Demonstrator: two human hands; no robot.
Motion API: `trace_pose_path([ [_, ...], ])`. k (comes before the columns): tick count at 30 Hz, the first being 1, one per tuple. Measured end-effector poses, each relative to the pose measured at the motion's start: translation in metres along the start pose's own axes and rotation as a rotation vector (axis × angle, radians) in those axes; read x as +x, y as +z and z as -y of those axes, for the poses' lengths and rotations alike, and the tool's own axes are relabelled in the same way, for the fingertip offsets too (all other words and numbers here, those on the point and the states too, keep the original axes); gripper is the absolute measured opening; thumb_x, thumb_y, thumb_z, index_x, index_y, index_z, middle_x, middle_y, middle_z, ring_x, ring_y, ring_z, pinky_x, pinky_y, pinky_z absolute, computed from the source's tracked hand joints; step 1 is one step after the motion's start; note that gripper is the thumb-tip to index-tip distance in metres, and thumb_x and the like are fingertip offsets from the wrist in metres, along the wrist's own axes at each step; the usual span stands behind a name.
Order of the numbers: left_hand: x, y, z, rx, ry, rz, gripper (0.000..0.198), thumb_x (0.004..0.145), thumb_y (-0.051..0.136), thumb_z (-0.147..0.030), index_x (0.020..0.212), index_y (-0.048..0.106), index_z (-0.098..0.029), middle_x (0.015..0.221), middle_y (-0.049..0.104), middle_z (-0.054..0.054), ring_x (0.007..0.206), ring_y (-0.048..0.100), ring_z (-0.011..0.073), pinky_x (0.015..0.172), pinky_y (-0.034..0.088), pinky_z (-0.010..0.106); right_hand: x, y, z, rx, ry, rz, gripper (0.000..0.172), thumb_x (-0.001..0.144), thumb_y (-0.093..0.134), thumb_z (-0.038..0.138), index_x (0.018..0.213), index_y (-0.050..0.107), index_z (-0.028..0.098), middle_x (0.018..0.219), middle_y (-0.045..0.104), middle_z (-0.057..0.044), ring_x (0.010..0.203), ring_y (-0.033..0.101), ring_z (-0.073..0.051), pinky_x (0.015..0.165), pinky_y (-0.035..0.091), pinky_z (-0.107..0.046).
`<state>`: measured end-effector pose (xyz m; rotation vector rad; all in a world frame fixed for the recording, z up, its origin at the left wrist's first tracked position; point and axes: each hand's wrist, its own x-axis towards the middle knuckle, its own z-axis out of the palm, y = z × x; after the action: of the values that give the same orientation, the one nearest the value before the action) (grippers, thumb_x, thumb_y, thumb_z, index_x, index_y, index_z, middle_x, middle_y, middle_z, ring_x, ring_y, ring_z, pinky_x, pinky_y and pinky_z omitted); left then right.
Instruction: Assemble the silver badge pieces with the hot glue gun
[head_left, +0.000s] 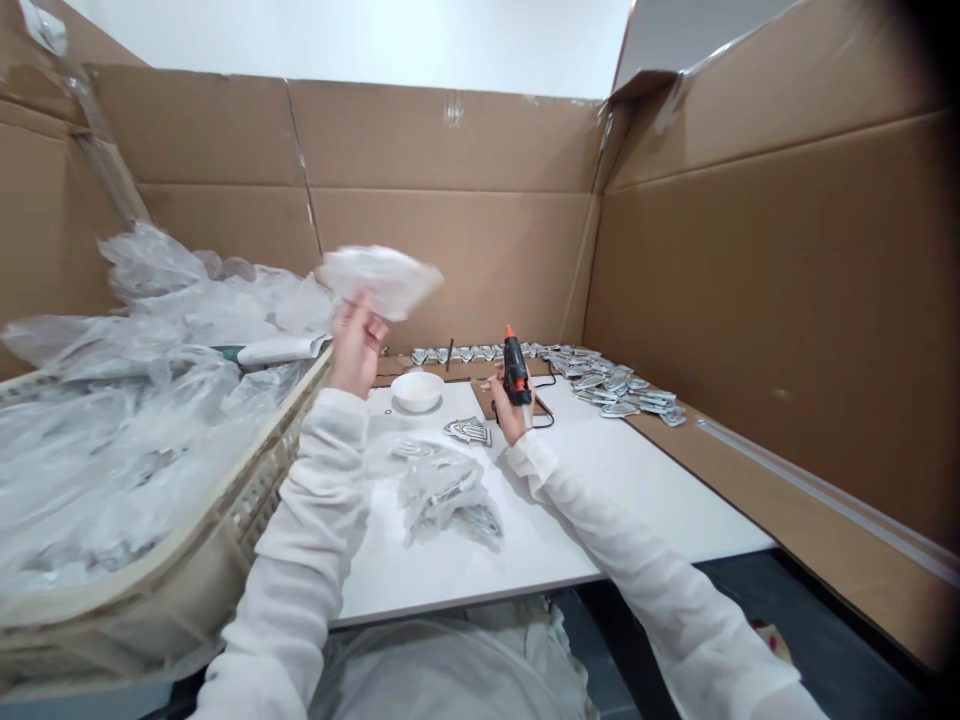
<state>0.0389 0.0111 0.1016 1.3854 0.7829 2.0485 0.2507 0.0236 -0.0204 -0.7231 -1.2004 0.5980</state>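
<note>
My left hand [355, 343] is raised above the table and grips a crumpled clear plastic bag [382, 279], blurred by motion, beside the crate. My right hand [508, 408] rests on the white tabletop [645, 480] and holds a black glue gun [515, 370] with an orange tip pointing up. Between my forearms lie a small plastic bag with silver pieces [442, 490] and a loose silver piece [469, 431]. A white bowl [418, 390] stands just beyond my left hand.
A beige plastic crate [225, 530] heaped with clear plastic bags [135, 400] fills the left. Rows of silver pieces [615, 385] lie along the back and right of the table. Cardboard walls [750, 280] close in the back and right. The glue gun's cord [546, 405] trails behind.
</note>
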Motion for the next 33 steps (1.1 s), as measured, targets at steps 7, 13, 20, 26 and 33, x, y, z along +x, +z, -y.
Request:
trace_pose_path([
  [7,0.019,-0.015,-0.016,-0.493,0.001,-0.185,0.033,0.088,0.034,-0.043,0.113,0.046,-0.026,0.100,0.058,0.000,0.070,0.051,0.0052,0.062,0.041,0.016,0.007,-0.010,-0.042,-0.308,-0.046,0.287,0.025,0.062,0.057,0.028,0.084,0.052,0.016,0.082,0.056,-0.006,0.078,0.053,-0.021,0.076,0.041,-0.035],
  [13,-0.008,0.002,0.063,0.840,-0.203,0.331,0.024,0.077,0.049,-0.026,0.094,0.064,-0.017,0.088,0.064,0.007,0.080,0.056,0.0170,0.071,0.044,0.026,0.004,-0.015,-0.047,-0.532,0.031,0.630,0.033,0.061,0.065,0.034,0.086,0.055,0.016,0.085,0.056,-0.005,0.083,0.052,-0.023,0.076,0.039,-0.034],
  [20,-0.025,-0.005,0.111,1.648,-0.186,0.545,0.028,0.072,0.053,-0.019,0.096,0.067,-0.020,0.102,0.063,0.011,0.103,0.050,0.0280,0.085,0.039,0.035,0.008,-0.017,-0.032,-0.684,0.061,0.859,0.041,0.052,0.074,0.030,0.086,0.057,0.016,0.085,0.055,-0.004,0.082,0.052,-0.022,0.072,0.038,-0.029],
  [26,-0.021,-0.006,0.115,1.641,-0.236,0.533,0.027,0.074,0.050,-0.020,0.095,0.067,-0.024,0.103,0.063,0.008,0.104,0.050,0.0262,0.084,0.040,0.032,0.002,-0.014,-0.020,-0.859,-0.028,0.739,0.027,0.059,0.066,0.020,0.083,0.054,0.016,0.087,0.058,-0.007,0.080,0.054,-0.023,0.065,0.035,-0.026],
  [33,-0.007,-0.012,0.112,1.587,-0.287,0.773,0.033,0.075,0.050,-0.028,0.105,0.063,-0.023,0.113,0.058,0.008,0.105,0.051,0.0248,0.089,0.038,0.031,0.000,-0.012,-0.012,-0.858,0.025,0.575,0.019,0.061,0.064,0.021,0.076,0.053,0.018,0.077,0.061,-0.007,0.072,0.056,-0.023,0.057,0.032,-0.025],
])
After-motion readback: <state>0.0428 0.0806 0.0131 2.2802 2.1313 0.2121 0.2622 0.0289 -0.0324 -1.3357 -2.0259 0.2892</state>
